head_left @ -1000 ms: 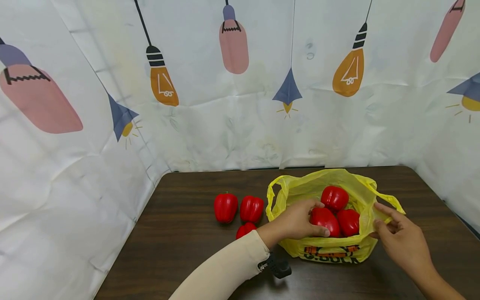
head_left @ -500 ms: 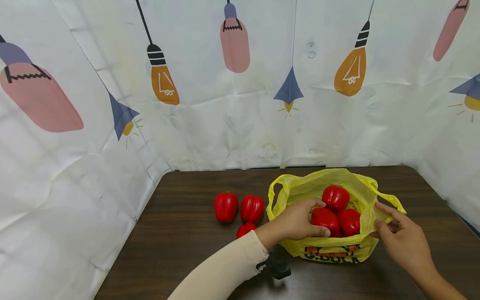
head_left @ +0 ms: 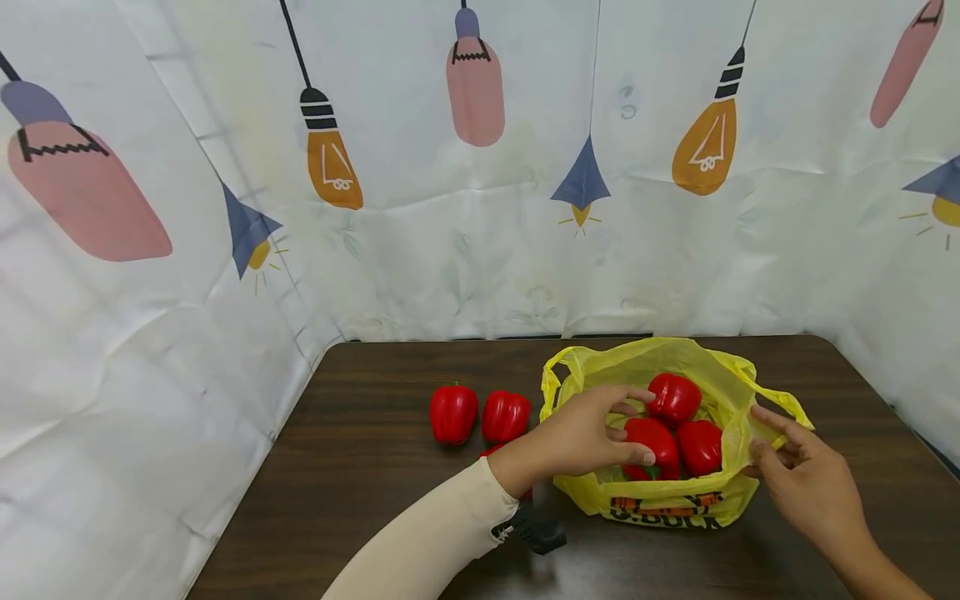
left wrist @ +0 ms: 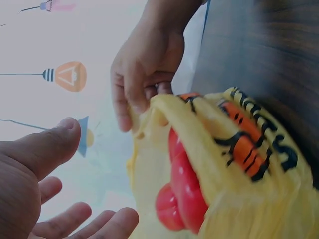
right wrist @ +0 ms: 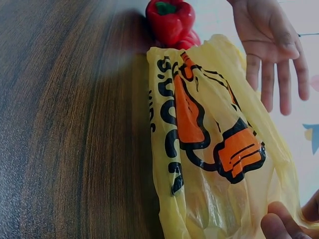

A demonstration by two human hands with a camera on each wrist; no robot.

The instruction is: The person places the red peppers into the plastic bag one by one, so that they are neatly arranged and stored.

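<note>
A yellow plastic bag [head_left: 663,504] stands with its mouth open on the table. Three red bell peppers lie inside: a rear one [head_left: 677,398], a right one [head_left: 702,448] and a front one [head_left: 651,442] showing a bit of green stem. My left hand [head_left: 581,432] hovers over the bag's left side, fingers spread and apart from the peppers; the left wrist view shows this hand [left wrist: 45,184] holding nothing. At the bag's right edge, my right hand [head_left: 813,483] pinches the rim between thumb and fingers. Its fingertips [right wrist: 281,224] show on the plastic in the right wrist view.
Left of the bag, two red bell peppers [head_left: 453,414] [head_left: 506,416] stand on the dark wooden table [head_left: 360,492]. Another [right wrist: 169,22] is mostly hidden by my left forearm in the head view. A white printed curtain [head_left: 465,250] hangs behind.
My left hand has let go of the front pepper in the bag, its fingers spreading as it draws slightly left. The right hand keeps its place on the rim.
</note>
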